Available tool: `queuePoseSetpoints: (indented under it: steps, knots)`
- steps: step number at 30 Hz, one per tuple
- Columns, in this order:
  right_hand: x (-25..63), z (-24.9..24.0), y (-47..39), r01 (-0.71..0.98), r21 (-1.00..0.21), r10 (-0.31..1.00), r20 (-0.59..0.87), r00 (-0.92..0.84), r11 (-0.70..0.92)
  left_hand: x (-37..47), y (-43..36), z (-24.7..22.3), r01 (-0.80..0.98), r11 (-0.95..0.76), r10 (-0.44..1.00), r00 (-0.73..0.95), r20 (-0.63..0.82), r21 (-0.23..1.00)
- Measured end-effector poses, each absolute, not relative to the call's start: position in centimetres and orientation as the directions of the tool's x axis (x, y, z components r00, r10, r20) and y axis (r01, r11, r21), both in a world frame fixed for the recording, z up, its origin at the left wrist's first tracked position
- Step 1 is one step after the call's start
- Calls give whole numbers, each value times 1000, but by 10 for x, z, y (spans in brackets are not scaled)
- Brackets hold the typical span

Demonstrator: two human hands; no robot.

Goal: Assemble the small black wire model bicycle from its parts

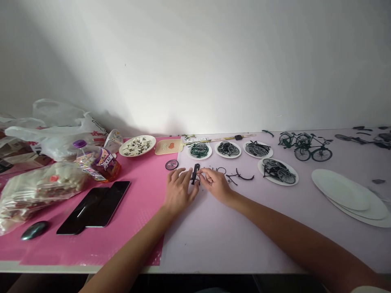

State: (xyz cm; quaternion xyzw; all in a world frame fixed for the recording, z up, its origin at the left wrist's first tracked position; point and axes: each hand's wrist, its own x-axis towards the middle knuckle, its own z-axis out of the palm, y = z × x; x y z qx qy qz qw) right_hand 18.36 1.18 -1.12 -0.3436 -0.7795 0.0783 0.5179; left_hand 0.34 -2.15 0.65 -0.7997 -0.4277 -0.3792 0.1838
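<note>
Both hands meet over the middle of the table, around a small black part (pixel 195 173). My left hand (pixel 179 188) is closed round the part's left side, thumb and fingers near its lower end. From the right, my right hand (pixel 216 184) pinches at the part's edge; anything tiny between its fingertips is too small to name. A small black wheel (pixel 171 164) lies just beyond my left hand. Right of my right hand lie a thin black frame piece (pixel 234 177) and a curved black piece (pixel 244 178).
White plates of bicycle parts (pixel 227 149) line the back. Assembled toy bicycles (pixel 313 149) stand at the back right, stacked white plates (pixel 345 191) at the right. To the left are phones (pixel 104 205), a bottle (pixel 99 162), a mouse (pixel 35 230) and plastic bags (pixel 61 138).
</note>
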Motion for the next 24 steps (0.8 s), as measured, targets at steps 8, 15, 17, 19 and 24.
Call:
queuePoseSetpoints:
  steps: [8,15,17,19,24]
  knots:
    - [182,-13,9,457,-494,635,739,-227,739,6,-22,0,817,-563,628,323,708,126]
    - [179,-15,7,456,-510,646,732,-214,729,7,-21,-2,839,-532,655,319,685,117]
    - [177,-14,5,447,-540,665,722,-189,713,8,-21,-3,846,-523,653,320,686,103]
    - [175,-12,1,419,-597,701,697,-151,684,8,-21,-4,853,-516,651,326,686,84]
    - [166,-2,-11,224,-851,879,472,-67,475,7,-20,-6,864,-501,643,338,687,45]
